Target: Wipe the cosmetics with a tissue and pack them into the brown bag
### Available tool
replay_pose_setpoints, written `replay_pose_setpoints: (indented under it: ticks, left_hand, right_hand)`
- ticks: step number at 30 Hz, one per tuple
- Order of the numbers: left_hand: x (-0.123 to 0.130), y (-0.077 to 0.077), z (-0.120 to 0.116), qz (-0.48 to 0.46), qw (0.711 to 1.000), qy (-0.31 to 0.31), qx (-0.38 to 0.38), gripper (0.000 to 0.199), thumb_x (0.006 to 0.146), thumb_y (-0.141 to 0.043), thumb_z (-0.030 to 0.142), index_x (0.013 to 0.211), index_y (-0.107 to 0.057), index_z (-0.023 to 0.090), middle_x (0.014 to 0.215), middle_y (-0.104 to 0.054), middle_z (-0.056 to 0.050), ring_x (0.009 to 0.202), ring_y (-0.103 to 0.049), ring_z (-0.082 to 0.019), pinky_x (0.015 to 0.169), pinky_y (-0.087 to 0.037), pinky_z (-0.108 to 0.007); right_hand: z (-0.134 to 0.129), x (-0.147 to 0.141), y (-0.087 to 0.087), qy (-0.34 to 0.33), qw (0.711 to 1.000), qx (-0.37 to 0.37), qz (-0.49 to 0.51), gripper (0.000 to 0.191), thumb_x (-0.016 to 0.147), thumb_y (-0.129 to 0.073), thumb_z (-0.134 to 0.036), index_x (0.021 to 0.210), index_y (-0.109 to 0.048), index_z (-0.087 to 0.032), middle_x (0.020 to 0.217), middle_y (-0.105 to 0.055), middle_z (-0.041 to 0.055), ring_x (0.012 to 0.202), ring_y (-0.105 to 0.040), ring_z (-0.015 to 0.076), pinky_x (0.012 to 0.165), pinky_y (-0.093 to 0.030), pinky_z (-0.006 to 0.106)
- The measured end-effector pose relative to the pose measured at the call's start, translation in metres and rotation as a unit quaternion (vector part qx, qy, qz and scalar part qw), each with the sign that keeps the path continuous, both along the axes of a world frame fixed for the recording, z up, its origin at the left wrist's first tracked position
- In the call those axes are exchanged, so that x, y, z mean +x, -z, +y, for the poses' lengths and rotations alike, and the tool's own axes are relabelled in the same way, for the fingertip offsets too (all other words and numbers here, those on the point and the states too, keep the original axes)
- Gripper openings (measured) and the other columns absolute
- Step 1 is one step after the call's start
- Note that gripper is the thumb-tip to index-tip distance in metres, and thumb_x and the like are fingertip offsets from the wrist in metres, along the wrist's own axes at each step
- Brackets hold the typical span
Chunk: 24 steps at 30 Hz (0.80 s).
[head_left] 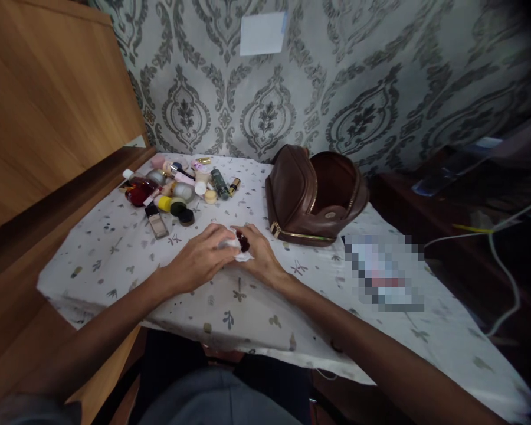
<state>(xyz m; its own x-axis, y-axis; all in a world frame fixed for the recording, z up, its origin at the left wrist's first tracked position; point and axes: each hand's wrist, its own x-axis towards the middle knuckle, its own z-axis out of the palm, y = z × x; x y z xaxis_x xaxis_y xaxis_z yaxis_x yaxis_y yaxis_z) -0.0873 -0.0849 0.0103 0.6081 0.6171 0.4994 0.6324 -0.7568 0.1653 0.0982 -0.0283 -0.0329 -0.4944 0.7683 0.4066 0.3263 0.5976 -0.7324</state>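
Over the middle of the table, both hands meet around a small dark reddish-brown item [243, 242], whose kind I cannot make out. A crumpled white tissue [244, 257] is pressed against it. My left hand [206, 255] is closed on the tissue, fingers bent over it from the left. From the other side, my right hand [262, 255] curls round the dark item. Most of that item is hidden by the fingers and the tissue. To the right of the hands stands a brown leather bag [292, 183], unzipped, its dark inside showing.
Several cosmetics crowd the back left, among them a foundation bottle [156, 222], a black round lid [186, 217], a red bottle [139, 192] and a green bottle [219, 183]. A blurred-out packet [383, 274] lies at right. White cables [504, 254] hang beyond the table's right edge.
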Motion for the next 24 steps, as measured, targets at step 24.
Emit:
replay_pose_setpoints:
  ticks: [24]
  left_hand:
    - [-0.001,0.028,0.015,-0.283,0.904,-0.174,-0.269,0.021,0.089,-0.051,0.039,0.09,-0.056,0.019,0.083,-0.064,0.0,0.077,-0.059,-0.016,0.068,-0.045,-0.026]
  right_hand:
    - [0.001,-0.001,0.029,0.094,0.983,-0.123,0.1,0.061,0.062,-0.085,-0.044,0.113,-0.062,-0.02,0.103,-0.063,0.0055,0.092,-0.06,0.0217,0.086,-0.05,0.039]
